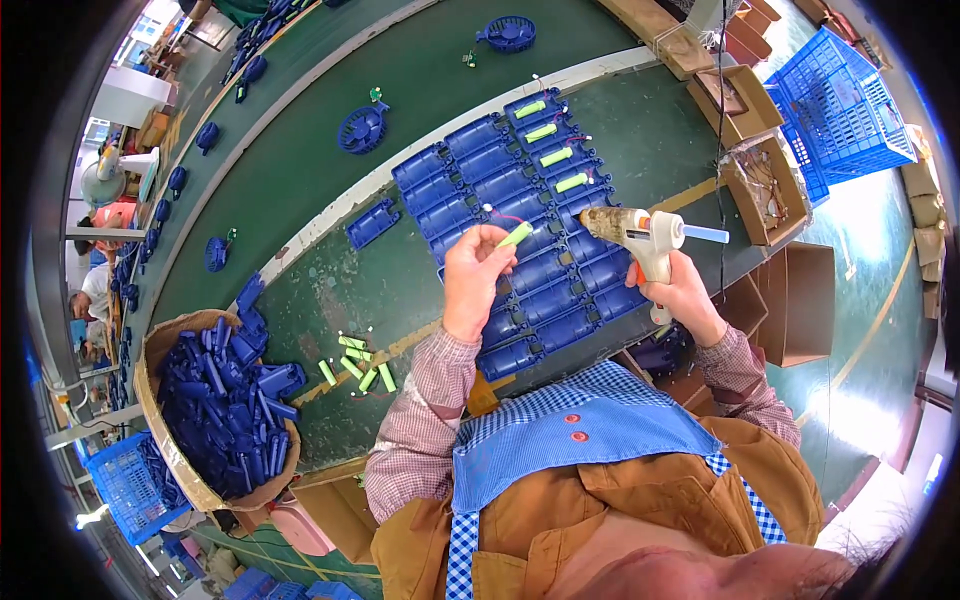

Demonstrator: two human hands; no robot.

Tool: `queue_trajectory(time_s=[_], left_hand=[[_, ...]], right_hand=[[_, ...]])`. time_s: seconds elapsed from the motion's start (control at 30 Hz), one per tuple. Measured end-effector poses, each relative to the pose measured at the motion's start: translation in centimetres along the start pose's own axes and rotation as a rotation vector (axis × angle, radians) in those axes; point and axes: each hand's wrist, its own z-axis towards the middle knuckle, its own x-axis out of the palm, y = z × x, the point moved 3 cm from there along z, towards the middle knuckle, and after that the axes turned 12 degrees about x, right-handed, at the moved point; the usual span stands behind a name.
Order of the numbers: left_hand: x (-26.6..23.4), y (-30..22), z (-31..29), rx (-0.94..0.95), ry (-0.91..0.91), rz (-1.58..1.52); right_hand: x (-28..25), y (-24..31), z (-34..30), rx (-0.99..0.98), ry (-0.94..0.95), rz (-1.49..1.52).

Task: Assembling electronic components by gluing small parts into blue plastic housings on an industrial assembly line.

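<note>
Pinched in my left hand [474, 275] is a light-green battery cell [515, 235] with a thin wire and a small white plug. My right hand [678, 290] grips a white hot glue gun [650, 248]; its browned nozzle points left over the shells, and a translucent glue stick [706, 234] sticks out of its back. Beneath both hands lie rows of blue plastic shells [485, 160], set close together on the green bench. Several green cells [556, 156] sit in the shells of the far right column. Beside the block, a single shell [373, 224] lies apart at the left.
Loose green cells [358, 355] lie left of my left forearm. A carton [166, 440] heaped with blue parts stands at the bench's left end. Past a pale rail runs a green conveyor [420, 80] carrying blue fan pieces [362, 129]. Cartons [757, 190] and a blue crate [845, 110] stand right.
</note>
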Motion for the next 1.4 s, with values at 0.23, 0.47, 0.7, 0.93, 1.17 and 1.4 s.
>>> queue_trajectory(time_s=[0.23, 0.47, 0.7, 0.93, 1.17, 1.4], left_hand=[[3.1, 2.5, 2.9, 0.250, -0.065, 0.424], [7.1, 4.2, 3.9, 0.542, -0.034, 0.820], [8.9, 5.0, 4.6, 0.574, -0.017, 0.991], [9.0, 5.3, 4.7, 0.619, -0.004, 1.011], [9.0, 5.3, 4.7, 0.598, 0.008, 1.014], [9.0, 5.2, 4.8, 0.578, 0.036, 1.019]], right_hand=[[-0.4, -0.4, -0.3, -0.007, -0.039, 0.044], [-1.0, -1.8, -0.3, -0.020, -0.062, 0.162], [-1.1, -1.3, -1.7, -0.006, -0.057, 0.143], [-0.8, -1.1, -1.2, -0.035, -0.070, 0.122], [-0.5, -1.4, -0.4, -0.070, -0.110, 0.106], [-0.8, -1.5, -1.8, 0.002, -0.142, 0.123]])
